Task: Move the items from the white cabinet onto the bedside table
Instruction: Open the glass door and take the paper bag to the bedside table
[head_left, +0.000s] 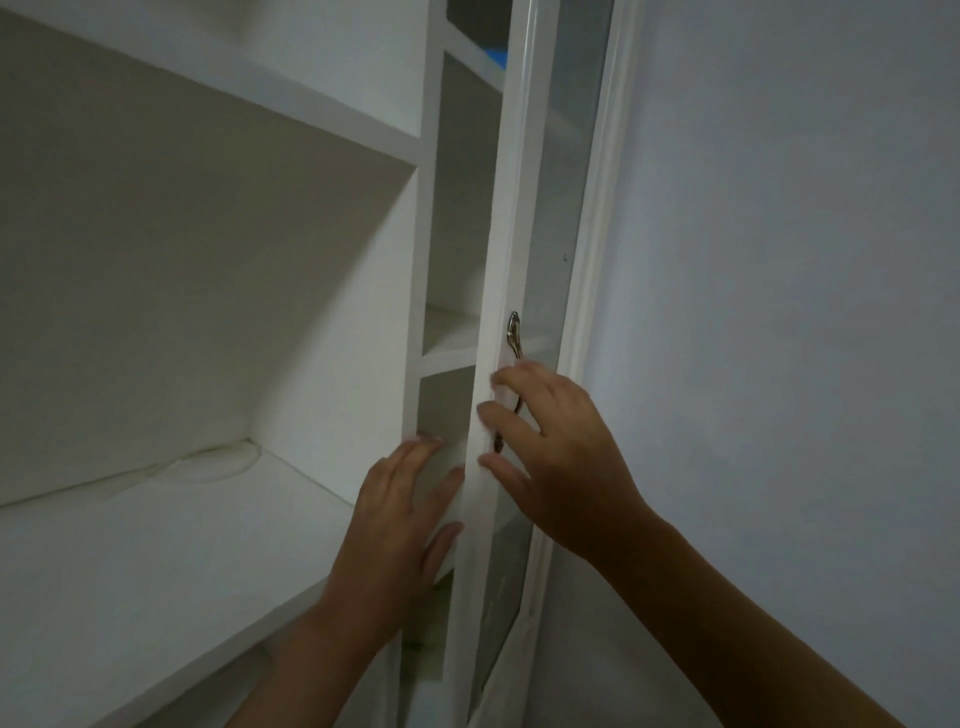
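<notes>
The white cabinet (423, 218) fills the left and middle of the view, with bare shelves on the left. Its glass door (511, 249) stands partly open, seen almost edge-on. My right hand (561, 447) is wrapped around the door's front edge just below the top of the metal handle (513, 332), fingers curled over the edge. My left hand (400, 514) lies flat with fingers apart against the inner side of the door edge, beside the lower shelf. No item is in either hand. A blue thing (496, 54) shows on a high shelf behind the door.
A plain grey wall (779, 312) takes up the right side. The wide lower shelf (156, 561) runs across the left. A narrow column of small shelves (449, 338) sits behind the door. The bedside table is out of view.
</notes>
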